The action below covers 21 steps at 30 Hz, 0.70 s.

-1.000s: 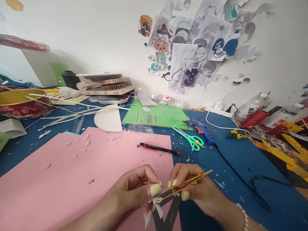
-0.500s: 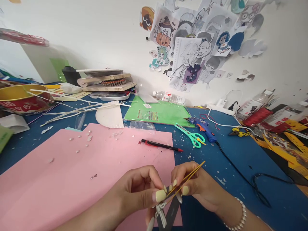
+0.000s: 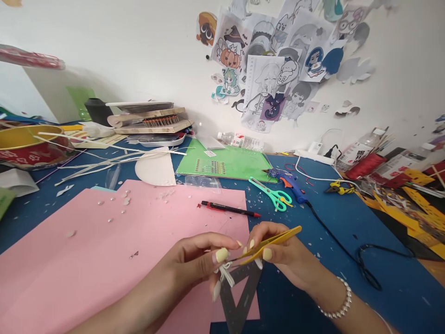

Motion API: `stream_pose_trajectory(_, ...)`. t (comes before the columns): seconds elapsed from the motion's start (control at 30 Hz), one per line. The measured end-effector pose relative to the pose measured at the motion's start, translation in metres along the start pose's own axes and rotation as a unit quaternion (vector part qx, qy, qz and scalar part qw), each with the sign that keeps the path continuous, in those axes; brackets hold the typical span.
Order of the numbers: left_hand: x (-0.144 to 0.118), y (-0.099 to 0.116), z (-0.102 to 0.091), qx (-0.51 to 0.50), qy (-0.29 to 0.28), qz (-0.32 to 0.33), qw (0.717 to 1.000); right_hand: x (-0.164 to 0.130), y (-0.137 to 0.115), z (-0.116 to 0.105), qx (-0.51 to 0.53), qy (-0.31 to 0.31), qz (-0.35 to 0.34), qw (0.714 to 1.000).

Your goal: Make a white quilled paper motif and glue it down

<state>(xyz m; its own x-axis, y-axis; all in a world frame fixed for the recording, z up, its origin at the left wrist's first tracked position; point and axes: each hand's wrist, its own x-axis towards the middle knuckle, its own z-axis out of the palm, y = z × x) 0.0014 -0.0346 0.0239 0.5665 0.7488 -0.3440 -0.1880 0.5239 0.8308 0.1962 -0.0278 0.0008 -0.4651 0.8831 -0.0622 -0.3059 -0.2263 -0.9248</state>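
Observation:
In the head view my left hand [image 3: 194, 266] is closed, its thumb and fingers pinching a small white looped bow [image 3: 227, 274]. My right hand [image 3: 278, 250] grips yellow tweezers [image 3: 278, 240] between thumb and fingers. The tweezers slant down to the left, and their tips reach the bow beside my left thumb; whether they clamp it I cannot tell. Below both hands lies a dark grey set square [image 3: 239, 304], across the pink sheet's edge. A pink sheet [image 3: 104, 264] spreads under my left arm.
Several pearl-like beads [image 3: 110, 220] lie on the pink sheet, as does a black and red pen [image 3: 229, 209]. Beyond are green-handled scissors [image 3: 274, 195], a blue glue gun [image 3: 294, 185] with its black cord, and a green folder [image 3: 225, 160]. White strips [image 3: 104, 160] rest at the left.
The tweezers have rolled in my right hand, so their wide side shows. My left hand has moved slightly left and up with the bow. More of the set square is visible.

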Motion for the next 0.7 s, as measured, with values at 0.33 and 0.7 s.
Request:
stream_pose_trajectory(0.33,0.0042,-0.0012,-0.0024,-0.065,0.069,0.025,0.995,0.0019,0.0023,-0.0017,0.027,0.068,-0.039,0.997)
stream_pose_trajectory(0.7,0.0052,0.0006,-0.0034,-0.009,0.095,0.001,0.995,0.0007,0.0014,0.0016,0.031,0.069,-0.014,0.997)
